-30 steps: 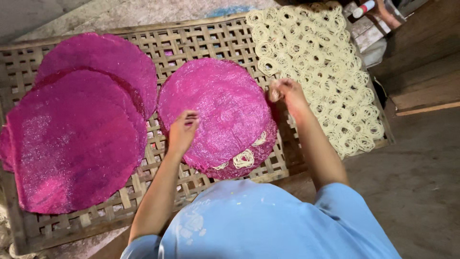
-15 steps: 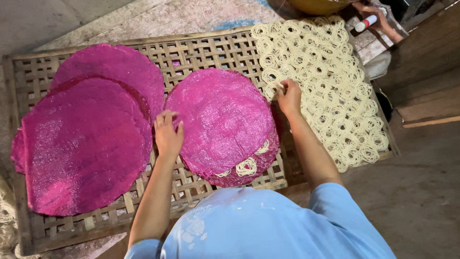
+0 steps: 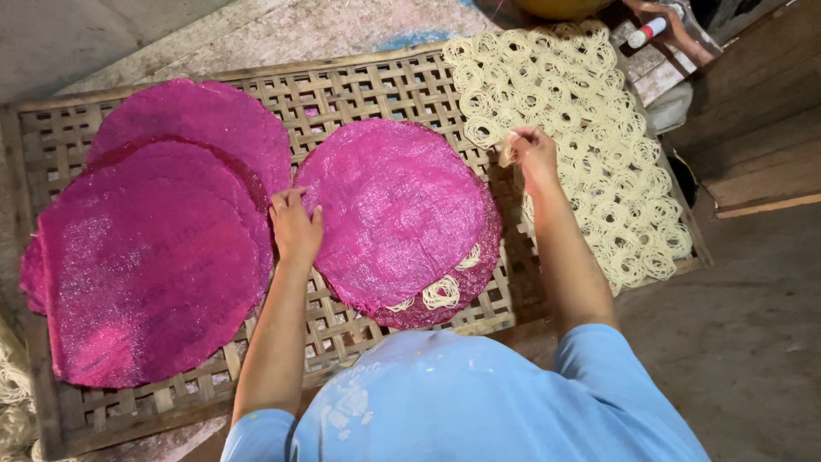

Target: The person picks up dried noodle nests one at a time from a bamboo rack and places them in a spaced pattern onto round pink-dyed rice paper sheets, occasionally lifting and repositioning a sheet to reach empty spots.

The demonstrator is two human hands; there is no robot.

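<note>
Seen from above at the bottom centre of the frame, the person wears a light blue short-sleeved shirt with faint whitish smudges on the cloth near its lower left part. The sleeves end above the elbows, leaving both forearms bare. The left hand, left of centre, and the right hand, upper right of centre, carry no gloves, rings or watch that can be made out
</note>
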